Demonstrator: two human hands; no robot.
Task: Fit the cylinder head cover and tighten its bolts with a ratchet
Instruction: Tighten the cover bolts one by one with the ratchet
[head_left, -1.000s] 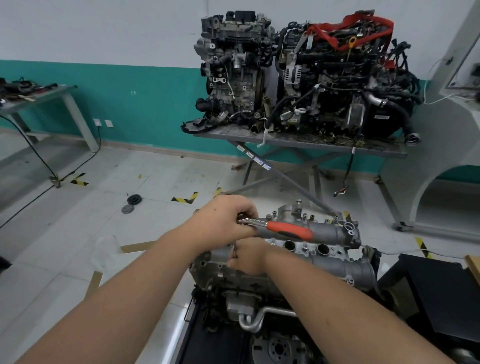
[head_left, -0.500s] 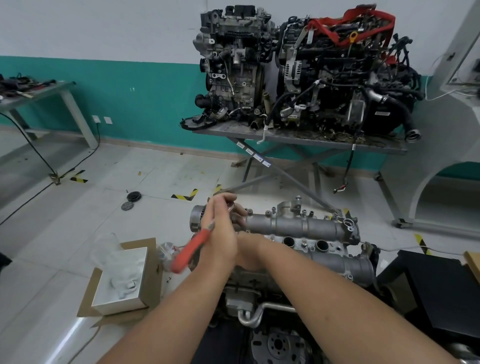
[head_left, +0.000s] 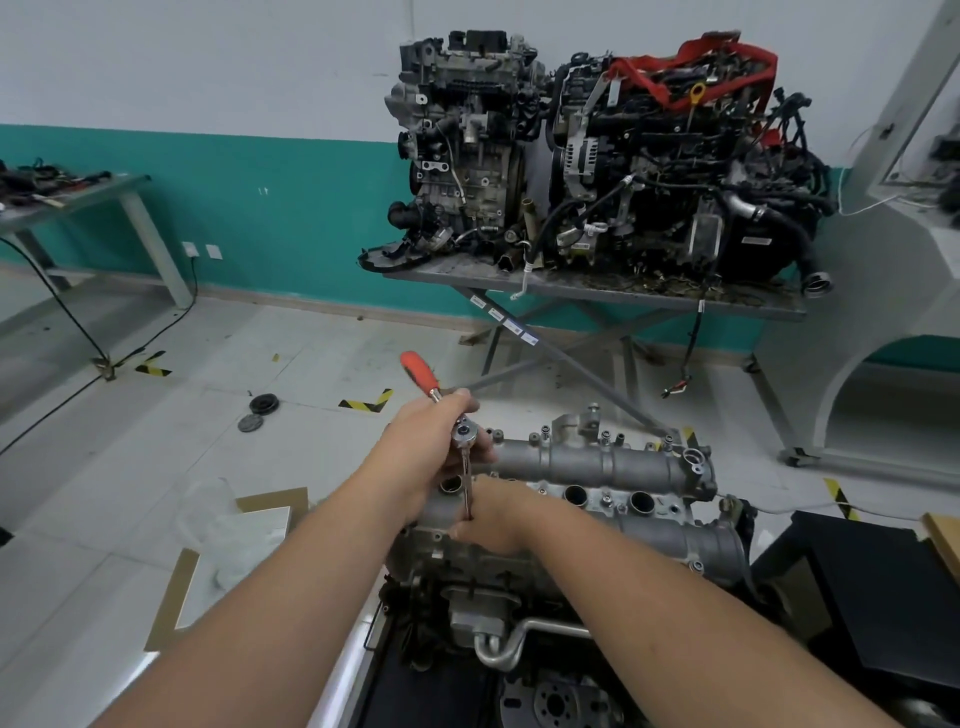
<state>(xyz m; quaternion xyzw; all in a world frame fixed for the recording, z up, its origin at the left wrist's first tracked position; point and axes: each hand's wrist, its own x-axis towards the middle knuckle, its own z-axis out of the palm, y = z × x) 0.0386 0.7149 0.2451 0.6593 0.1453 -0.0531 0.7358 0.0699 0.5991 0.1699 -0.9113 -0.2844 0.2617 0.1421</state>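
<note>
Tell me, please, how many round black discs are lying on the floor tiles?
2: a black disc on the tiles left of the hands, and a greyer disc just in front of it. Others may be hidden behind the arms.

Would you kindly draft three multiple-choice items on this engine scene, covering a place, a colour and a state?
1. Where does the ratchet handle point?
A. away from the person, up and to the left
B. straight down
C. to the right along the cover

2. What colour is the ratchet's grip?
A. blue
B. red-orange
C. black

3. What is the right hand doing?
A. hanging idle
B. lying flat on the floor
C. holding the extension bar low, at the cylinder head cover

Answers: 1 A, the grip rises beyond the left hand; 2 B, the grip is red-orange; 3 C, fingers curl round the bar's lower end.
</note>
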